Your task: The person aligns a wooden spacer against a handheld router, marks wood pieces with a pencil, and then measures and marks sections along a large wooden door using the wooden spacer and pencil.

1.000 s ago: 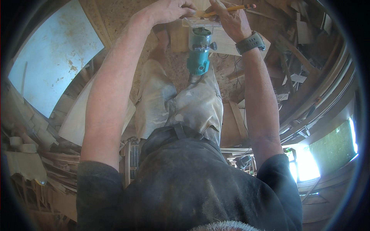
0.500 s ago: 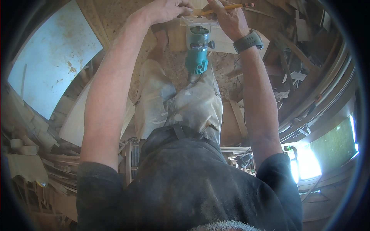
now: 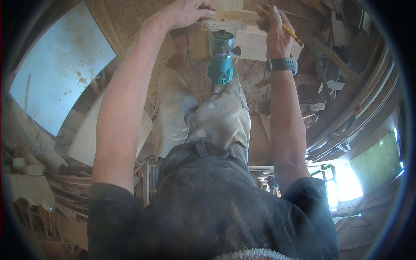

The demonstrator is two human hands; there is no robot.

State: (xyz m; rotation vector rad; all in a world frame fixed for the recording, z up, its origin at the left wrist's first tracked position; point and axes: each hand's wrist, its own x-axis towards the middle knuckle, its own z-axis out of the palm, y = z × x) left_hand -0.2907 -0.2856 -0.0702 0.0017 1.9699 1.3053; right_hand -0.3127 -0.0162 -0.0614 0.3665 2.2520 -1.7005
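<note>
A teal handheld router (image 3: 220, 68) with a clear base plate (image 3: 236, 25) hangs base-up in front of my legs, a cord curling from its lower end. Across the plate's far side lies a pale wooden piece (image 3: 235, 15). My left hand (image 3: 187, 12) rests with curled fingers on that wood's left end, fingertips pressed to it at the top edge. My right hand (image 3: 277, 34), with a watch on its wrist, has closed fingers round a yellow pencil (image 3: 291, 34), held slanting to the right of the plate, near the wood's right end.
A large white board (image 3: 60, 65) leans at the left, with another pale panel (image 3: 89, 130) below it. Scrap wood (image 3: 331, 58) and long strips crowd the right. Lumber piles (image 3: 71, 188) fill the lower left. A bright opening (image 3: 344, 184) is at the lower right.
My right hand has shifted right and turned upright, swinging the pencil from nearly level over the wood to a steep slant with its end down-right. My left hand stays nearly in place.
</note>
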